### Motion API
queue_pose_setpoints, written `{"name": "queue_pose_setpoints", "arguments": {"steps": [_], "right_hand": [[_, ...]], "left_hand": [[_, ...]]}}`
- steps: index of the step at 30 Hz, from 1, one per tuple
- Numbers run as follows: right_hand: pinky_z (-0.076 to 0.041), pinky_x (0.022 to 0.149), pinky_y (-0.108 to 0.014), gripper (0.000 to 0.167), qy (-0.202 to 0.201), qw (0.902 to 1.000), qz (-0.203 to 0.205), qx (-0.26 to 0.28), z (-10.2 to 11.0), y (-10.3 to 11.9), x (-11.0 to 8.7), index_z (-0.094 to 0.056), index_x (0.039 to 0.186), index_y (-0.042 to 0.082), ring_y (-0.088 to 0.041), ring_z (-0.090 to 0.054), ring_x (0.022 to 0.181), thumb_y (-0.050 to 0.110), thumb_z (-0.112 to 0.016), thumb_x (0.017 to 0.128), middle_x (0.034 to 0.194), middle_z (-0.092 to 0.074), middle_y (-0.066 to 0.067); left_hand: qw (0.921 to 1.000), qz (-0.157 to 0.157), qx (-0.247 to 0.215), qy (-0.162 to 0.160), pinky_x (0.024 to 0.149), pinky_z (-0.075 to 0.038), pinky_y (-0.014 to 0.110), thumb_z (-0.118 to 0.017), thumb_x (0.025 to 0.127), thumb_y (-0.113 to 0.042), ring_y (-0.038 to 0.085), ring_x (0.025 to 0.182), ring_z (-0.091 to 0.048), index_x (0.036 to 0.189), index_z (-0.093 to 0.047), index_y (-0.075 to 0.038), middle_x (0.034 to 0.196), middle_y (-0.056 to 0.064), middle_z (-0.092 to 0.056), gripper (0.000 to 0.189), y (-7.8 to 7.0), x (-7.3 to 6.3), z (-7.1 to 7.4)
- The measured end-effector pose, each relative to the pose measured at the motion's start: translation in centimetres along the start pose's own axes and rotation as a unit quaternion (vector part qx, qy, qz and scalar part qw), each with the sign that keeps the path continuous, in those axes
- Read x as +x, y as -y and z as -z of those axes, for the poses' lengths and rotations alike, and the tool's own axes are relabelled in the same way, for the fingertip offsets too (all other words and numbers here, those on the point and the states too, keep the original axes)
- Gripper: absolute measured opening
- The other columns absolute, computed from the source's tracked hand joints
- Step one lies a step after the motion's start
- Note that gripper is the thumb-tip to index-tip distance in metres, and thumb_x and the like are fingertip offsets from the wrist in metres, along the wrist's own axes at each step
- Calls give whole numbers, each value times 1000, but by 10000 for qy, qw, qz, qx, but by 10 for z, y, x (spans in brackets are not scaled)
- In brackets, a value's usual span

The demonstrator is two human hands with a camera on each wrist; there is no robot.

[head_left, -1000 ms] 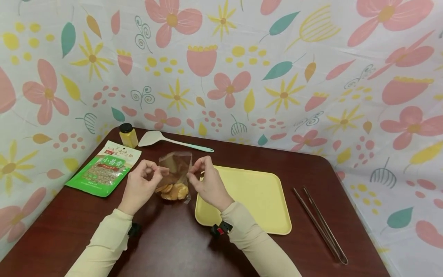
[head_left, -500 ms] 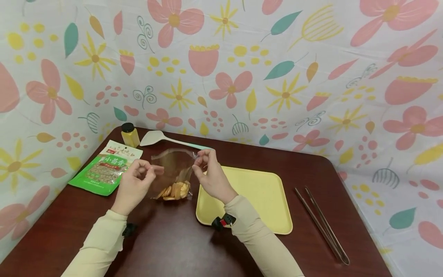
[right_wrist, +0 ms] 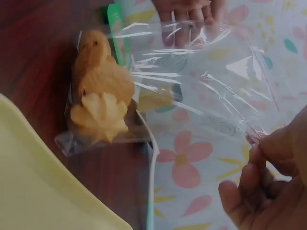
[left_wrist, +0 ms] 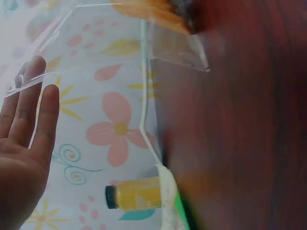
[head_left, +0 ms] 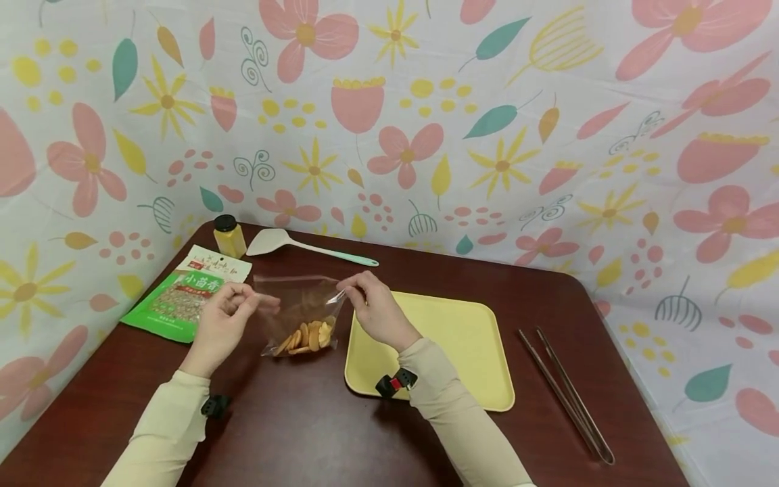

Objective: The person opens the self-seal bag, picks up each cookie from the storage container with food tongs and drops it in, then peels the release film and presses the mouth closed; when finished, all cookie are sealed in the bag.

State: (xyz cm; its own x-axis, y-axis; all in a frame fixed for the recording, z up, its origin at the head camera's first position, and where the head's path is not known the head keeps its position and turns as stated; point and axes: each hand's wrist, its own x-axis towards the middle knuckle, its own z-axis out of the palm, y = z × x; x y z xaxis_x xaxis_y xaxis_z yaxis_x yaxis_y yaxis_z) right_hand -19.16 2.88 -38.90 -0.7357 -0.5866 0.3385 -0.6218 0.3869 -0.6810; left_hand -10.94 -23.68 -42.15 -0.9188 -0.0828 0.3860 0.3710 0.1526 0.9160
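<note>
A clear plastic bag [head_left: 298, 304] stands on the table between both hands, stretched wide at its top. Several golden cookies [head_left: 307, 337] lie in its bottom; one in the right wrist view is flower-shaped [right_wrist: 100, 117]. My left hand [head_left: 222, 325] pinches the bag's upper left corner, its other fingers stretched out by the film. In the left wrist view, those straight fingers [left_wrist: 45, 115] show beside the bag's edge, while the thumb is out of sight. With thumb and index finger, my right hand [head_left: 380, 311] pinches the upper right corner.
A yellow tray [head_left: 450, 338] lies right of the bag, partly under the right hand. Metal tongs [head_left: 569, 399] lie farther right. At the back left are a green seasoning pouch [head_left: 176, 304], a yellow jar with black lid [head_left: 229, 237] and a white spatula [head_left: 270, 240].
My left hand has moved left and slightly down, and my right hand slightly right. Between them the bag has been drawn out flat and wide, its cookies now in a row.
</note>
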Motion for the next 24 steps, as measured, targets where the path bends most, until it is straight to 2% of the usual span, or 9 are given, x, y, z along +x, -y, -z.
{"name": "queue_pose_setpoints", "arguments": {"steps": [4, 6, 8, 10, 13, 15, 20, 24], "right_hand": [[-48, 74, -31, 26, -134, 9986, -133, 498, -4, -3, 1, -64, 105, 8, -15, -55, 88, 23, -44, 106, 107, -60, -2], [-48, 73, -31, 27, -190, 9975, -155, 666, -5, -3, 2, -64, 103, 9, -16, -57, 90, 26, -44, 106, 104, -62, -2], [-48, 73, -31, 28, -262, 9965, -182, 767, -7, -3, 2, -65, 103, 9, -17, -59, 90, 27, -44, 106, 101, -64, -2], [-48, 74, -31, 29, -325, 9955, -237, 858, -8, -4, 4, -65, 100, 9, -19, -61, 89, 27, -44, 105, 99, -66, -2], [-50, 74, -32, 29, -372, 9941, -357, 953, -8, -6, 5, -63, 95, 7, -22, -63, 87, 26, -43, 106, 95, -68, -2], [-51, 73, -32, 30, -396, 9933, -469, 977, -8, -8, 6, -62, 93, 7, -23, -64, 85, 26, -44, 105, 93, -69, -2], [-47, 67, -28, 29, -486, 9924, -727, 868, -8, -13, 7, -63, 89, 7, -18, -64, 82, 25, -46, 104, 87, -69, -1], [-48, 67, -28, 27, -585, 9907, -820, 918, -10, -14, 7, -62, 87, 6, -17, -64, 80, 22, -49, 103, 84, -68, -3]], "left_hand": [[9995, -152, -213, 189, 87, -50, 23, -56, 99, -7, 21, 91, -69, 124, -54, 5, 106, 21, -68, 28, 5, 3, -3], [9997, -156, -136, 124, 84, -52, 24, -59, 98, -10, 20, 93, -69, 122, -61, 3, 106, 18, -69, 27, 5, 5, -5], [9996, -117, -262, 26, 84, -52, 26, -59, 98, -13, 22, 96, -68, 115, -66, 4, 107, 16, -70, 25, 5, 6, -7], [9978, -72, -653, 4, 87, -52, 28, -57, 100, -14, 24, 99, -67, 111, -66, 8, 108, 16, -70, 26, 3, 7, -8], [9900, 74, -1412, 1, 87, -52, 30, -54, 101, -12, 25, 98, -69, 108, -63, 13, 105, 15, -71, 28, 2, 7, -8], [9856, 204, -1680, -30, 85, -53, 31, -54, 101, -12, 24, 94, -70, 107, -62, 14, 100, 14, -73, 28, 1, 6, -8], [9860, 534, -1562, -219, 86, -52, 31, -58, 99, -13, 25, 87, -72, 108, -63, 13, 94, 13, -74, 28, -1, 4, -12], [9860, 691, -1510, -158, 87, -52, 31, -58, 99, -15, 26, 86, -72, 109, -60, 14, 94, 14, -73, 31, -2, 4, -12]]}}
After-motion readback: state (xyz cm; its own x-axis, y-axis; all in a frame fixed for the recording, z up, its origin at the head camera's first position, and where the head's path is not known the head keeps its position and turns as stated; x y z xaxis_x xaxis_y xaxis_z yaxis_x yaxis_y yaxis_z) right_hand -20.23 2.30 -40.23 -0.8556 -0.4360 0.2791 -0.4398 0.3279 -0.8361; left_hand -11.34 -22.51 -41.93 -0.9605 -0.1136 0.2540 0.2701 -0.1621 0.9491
